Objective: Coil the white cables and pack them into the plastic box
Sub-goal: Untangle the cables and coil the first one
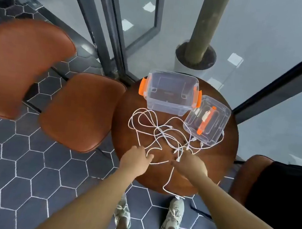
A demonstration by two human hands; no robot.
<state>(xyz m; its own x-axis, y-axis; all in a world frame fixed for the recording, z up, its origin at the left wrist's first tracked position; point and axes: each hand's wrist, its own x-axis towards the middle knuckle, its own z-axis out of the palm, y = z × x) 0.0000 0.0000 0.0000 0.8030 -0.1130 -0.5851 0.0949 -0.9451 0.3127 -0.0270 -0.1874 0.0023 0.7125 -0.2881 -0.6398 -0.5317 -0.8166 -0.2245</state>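
Several white cables [160, 132] lie tangled on the round brown table [215, 160]. One cable end hangs over the near table edge toward the floor. A clear plastic box [169, 92] with orange latches stands open at the table's far side. Its clear lid [207, 119] with an orange handle lies to the box's right. My left hand [136, 159] rests at the near left of the tangle, fingers on a strand. My right hand [190, 164] is at the near right, fingers curled at a cable end; the grip itself is hidden.
Two brown leather chairs [78, 111] stand to the left of the table, another chair [251, 176] with a black cloth at the right. Glass walls and a pillar [204, 31] are behind the table. My feet stand on the hexagon-tiled floor below the table edge.
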